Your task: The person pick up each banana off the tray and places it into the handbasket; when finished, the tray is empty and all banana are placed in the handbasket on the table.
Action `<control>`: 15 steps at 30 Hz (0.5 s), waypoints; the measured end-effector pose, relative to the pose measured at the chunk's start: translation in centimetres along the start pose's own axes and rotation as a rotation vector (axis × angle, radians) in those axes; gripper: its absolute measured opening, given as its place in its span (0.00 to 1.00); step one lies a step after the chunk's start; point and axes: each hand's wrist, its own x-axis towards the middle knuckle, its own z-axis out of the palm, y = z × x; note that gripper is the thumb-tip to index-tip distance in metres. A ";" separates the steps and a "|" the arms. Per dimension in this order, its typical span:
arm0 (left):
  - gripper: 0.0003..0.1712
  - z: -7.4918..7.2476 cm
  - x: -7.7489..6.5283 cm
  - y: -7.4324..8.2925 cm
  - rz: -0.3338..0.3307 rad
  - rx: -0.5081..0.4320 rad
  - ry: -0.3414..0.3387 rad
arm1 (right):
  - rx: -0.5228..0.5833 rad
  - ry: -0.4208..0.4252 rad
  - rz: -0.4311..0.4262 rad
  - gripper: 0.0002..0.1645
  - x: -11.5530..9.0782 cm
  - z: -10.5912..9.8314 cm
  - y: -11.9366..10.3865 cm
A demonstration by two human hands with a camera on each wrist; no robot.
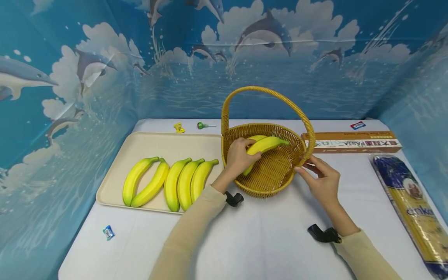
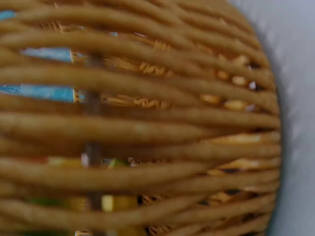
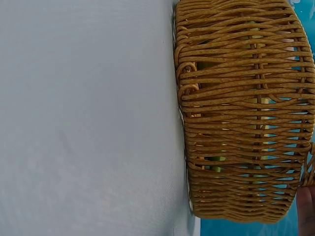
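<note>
One banana (image 1: 267,144) gripped in left hand (image 1: 240,156), thumb and fingers curled round it, within wicker basket (image 1: 276,169); contact with basket floor, cannot tell. Second banana (image 1: 257,137) just behind, partly hidden. Right hand (image 1: 323,181) gripping basket rim by handle base, thumb outside. Five bananas (image 1: 188,181) side by side on beige tray (image 1: 175,146), left of basket. Beyond tray: yellow candy (image 1: 179,127), green lollipop (image 1: 200,125). Nearer than tray: blue candy (image 1: 109,232). Right of basket: pasta box (image 1: 353,142), red-and-blue candy (image 1: 357,125) beyond it, noodle packet (image 1: 409,210) nearer. White tabletop (image 1: 266,233); dolphin backdrop (image 1: 262,77) behind.
</note>
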 end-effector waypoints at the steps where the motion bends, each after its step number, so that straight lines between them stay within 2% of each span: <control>1: 0.24 0.1 0.0 0.0 -0.018 0.016 -0.008 | -0.004 -0.002 -0.001 0.34 0.0 0.0 0.0; 9: 0.24 0.4 -0.1 -0.1 -0.120 0.119 -0.042 | -0.035 -0.009 0.004 0.34 -0.1 0.2 0.3; 15: 0.24 0.6 -0.3 0.1 -0.153 0.182 -0.045 | -0.031 -0.011 0.000 0.34 0.1 0.4 -1.2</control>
